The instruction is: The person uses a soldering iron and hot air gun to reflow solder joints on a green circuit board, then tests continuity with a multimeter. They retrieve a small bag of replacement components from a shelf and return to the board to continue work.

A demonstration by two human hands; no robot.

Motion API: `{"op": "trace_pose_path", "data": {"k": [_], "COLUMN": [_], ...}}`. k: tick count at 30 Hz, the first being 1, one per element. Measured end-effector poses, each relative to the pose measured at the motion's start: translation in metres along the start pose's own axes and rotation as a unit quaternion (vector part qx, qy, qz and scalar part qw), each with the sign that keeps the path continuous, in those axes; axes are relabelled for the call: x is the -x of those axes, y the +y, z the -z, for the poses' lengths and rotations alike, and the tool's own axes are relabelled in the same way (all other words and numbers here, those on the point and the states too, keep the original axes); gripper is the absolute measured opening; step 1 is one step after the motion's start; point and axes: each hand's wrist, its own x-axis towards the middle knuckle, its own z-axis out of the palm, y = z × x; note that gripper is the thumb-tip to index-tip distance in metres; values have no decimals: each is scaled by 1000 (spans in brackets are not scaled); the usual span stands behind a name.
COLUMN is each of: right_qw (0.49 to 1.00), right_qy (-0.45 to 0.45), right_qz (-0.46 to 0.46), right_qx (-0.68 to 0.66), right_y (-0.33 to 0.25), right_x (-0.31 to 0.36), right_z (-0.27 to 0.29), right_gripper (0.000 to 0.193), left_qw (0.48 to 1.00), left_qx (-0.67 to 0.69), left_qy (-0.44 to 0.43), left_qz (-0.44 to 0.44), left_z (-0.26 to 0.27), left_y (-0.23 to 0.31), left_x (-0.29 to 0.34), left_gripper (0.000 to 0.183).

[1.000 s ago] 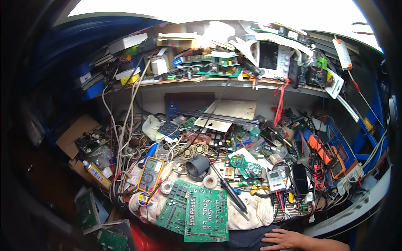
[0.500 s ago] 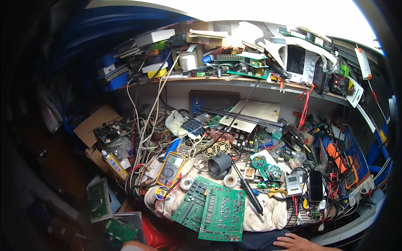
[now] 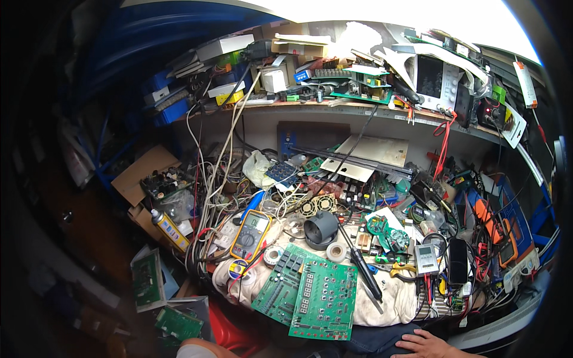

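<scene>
My right hand lies on dark blue cloth at the lower edge, its fingers stretched out and slightly apart, holding nothing. My left hand is out of sight; only a bit of bare skin shows at the bottom left, and I cannot tell what part it is. Nearest in front lies a green circuit board with a digit display and rows of buttons, overlapping a second green board. A soldering iron with a black handle rests to their right. The yellow-framed multimeter stands behind them on the left.
A grey round holder, solder spools and yellow-handled pliers sit around the boards. Tangled cables fill the left. A small grey tester lies at right. The shelf behind carries boxes, boards and an oscilloscope.
The whole view has shifted a little, so the bench things appear slightly further right. My right hand still rests on the dark cloth.
</scene>
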Motion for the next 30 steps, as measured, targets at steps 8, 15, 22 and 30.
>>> {"op": "trace_pose_path", "data": {"k": [8, 15, 22, 30], "right_qw": [999, 999, 999, 999], "right_qy": [-3, -37, -43, -40], "right_qz": [-26, -5, -7, -14], "right_qx": [-34, 13, 24, 15], "right_y": [-4, 2, 0, -1], "right_x": [0, 2, 4, 2], "right_z": [0, -4, -5, -5], "right_gripper": [66, 90, 91, 91], "left_qw": [1000, 1000, 1000, 1000], "left_qx": [-11, 3, 7, -2], "left_qy": [14, 4, -8, 9], "left_qz": [-6, -5, -7, -7], "left_z": [-2, 1, 9, 8], "left_y": [0, 0, 1, 3], "left_x": [1, 1, -2, -1], "left_gripper": [105, 107, 105, 104]}}
